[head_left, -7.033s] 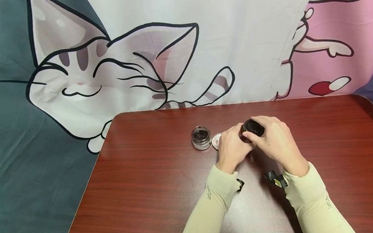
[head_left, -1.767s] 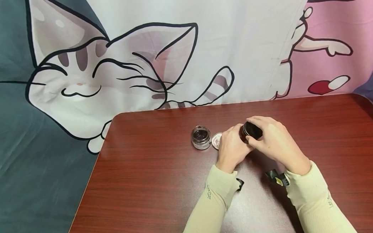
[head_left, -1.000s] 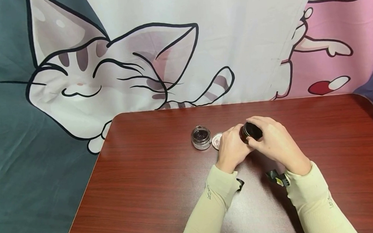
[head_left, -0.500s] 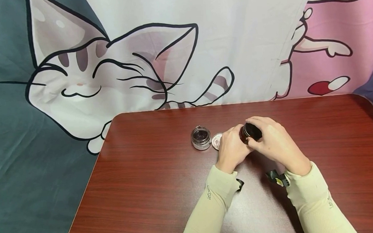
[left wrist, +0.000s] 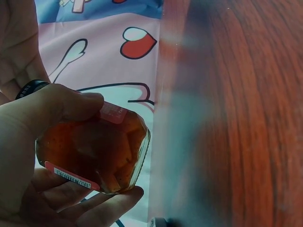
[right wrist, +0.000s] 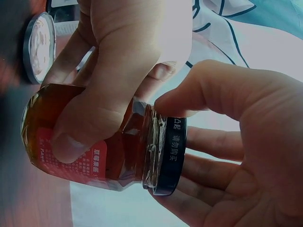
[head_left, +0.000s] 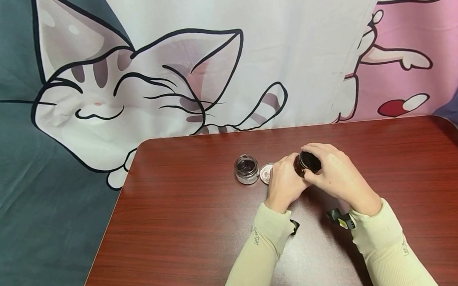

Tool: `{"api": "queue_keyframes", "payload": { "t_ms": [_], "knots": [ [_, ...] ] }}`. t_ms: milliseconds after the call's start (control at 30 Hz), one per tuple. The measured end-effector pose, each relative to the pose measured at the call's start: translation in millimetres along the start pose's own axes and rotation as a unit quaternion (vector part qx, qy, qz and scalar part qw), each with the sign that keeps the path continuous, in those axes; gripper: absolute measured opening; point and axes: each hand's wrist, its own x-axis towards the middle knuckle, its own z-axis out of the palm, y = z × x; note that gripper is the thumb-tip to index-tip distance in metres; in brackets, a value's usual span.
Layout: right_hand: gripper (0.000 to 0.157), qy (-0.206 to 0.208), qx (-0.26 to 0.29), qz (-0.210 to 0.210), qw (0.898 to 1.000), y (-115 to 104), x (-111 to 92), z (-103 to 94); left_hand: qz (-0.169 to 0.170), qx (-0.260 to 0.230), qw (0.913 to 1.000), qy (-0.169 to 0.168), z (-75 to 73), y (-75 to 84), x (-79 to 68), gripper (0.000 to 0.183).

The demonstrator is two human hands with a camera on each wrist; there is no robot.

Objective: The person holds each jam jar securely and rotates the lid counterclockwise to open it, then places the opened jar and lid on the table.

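Observation:
A glass jam jar (left wrist: pixel 94 146) with amber-brown contents and a red label (right wrist: pixel 94 158) is held tilted above the table. My left hand (head_left: pixel 285 179) wraps round its body, thumb on the label side. At its mouth is a black lid (right wrist: pixel 170 158); glass threads show beside the lid's edge. The fingers and thumb of my right hand (head_left: pixel 337 169) grip that lid by its rim. To the left stands a lidless glass jar (head_left: pixel 247 170). Next to it a round lid (head_left: pixel 266 174) lies pale side up, partly hidden behind my left hand.
The reddish-brown wooden table (head_left: pixel 179 225) has its far edge just beyond the hands. Behind it hangs a curtain (head_left: pixel 305 46) printed with cartoon cats. A small dark wrist camera (head_left: pixel 341 219) hangs at the right cuff.
Compared with 7 seconds ago, the jam jar's lid and my right hand sit slightly farther left, and the lid faces more to the right. Over the last second hardly anything has moved.

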Motion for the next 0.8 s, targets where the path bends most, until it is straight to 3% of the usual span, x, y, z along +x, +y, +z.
{"api": "queue_keyframes", "payload": {
  "t_ms": [800],
  "knots": [
    [0.053,0.014,0.004,-0.003,1.0,0.7,-0.4,-0.3,0.01,-0.008,0.9998,0.012,1.4,-1.3,-0.3,0.036]
  ]
}}
